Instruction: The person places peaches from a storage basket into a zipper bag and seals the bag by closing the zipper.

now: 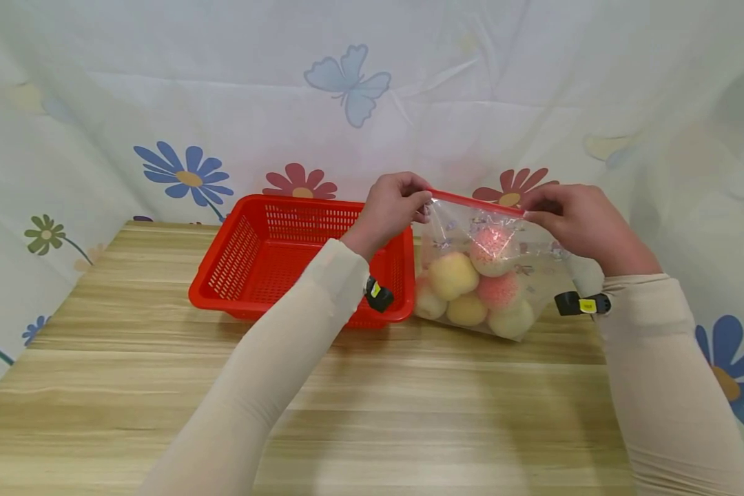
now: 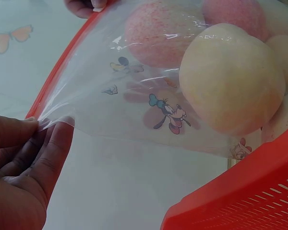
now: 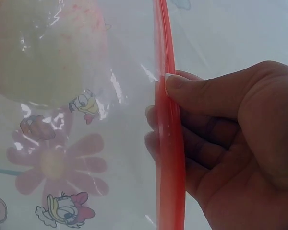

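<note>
A clear zip bag with a red zip strip and printed cartoon figures holds several peaches, some pale yellow, some pink-speckled. My left hand pinches the bag's top left corner between thumb and fingers, as the left wrist view shows close up. At the strip's other part, my right hand pinches a small white slider on the zip, thumb in front and fingers behind the bag. The peaches sit low in the bag, which stands close over the wooden table.
A red plastic basket with slotted walls stands left of the bag, its right rim close beside it. My left forearm crosses over the basket's front. Behind hangs a white curtain printed with flowers and a butterfly.
</note>
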Demonstrator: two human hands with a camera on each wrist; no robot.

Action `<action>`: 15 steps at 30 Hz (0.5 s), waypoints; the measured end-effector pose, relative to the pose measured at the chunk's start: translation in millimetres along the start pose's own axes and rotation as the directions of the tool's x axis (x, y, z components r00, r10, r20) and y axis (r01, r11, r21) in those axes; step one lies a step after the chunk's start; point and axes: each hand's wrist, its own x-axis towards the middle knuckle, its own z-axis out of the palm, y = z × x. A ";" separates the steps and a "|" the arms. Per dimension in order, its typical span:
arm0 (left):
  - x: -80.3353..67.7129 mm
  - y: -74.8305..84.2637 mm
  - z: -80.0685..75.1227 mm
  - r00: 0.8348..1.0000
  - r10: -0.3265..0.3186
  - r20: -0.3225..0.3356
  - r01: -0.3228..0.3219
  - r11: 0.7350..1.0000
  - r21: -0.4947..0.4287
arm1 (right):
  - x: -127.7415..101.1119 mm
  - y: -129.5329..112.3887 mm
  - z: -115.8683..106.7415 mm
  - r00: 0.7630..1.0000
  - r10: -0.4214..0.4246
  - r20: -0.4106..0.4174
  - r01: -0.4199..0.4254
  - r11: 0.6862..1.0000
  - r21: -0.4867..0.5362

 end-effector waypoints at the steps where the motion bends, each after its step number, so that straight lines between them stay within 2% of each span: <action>1: -0.2 0.2 -0.2 1.000 -0.002 0.000 0.002 1.000 0.000 | -0.3 0.4 -0.3 1.000 0.001 -0.001 -0.001 1.000 0.001; 15: 0.8 -2.1 -0.5 1.000 -0.014 0.006 0.014 1.000 -0.020 | -6.7 10.0 -3.7 0.999 0.048 0.019 -0.047 0.998 -0.035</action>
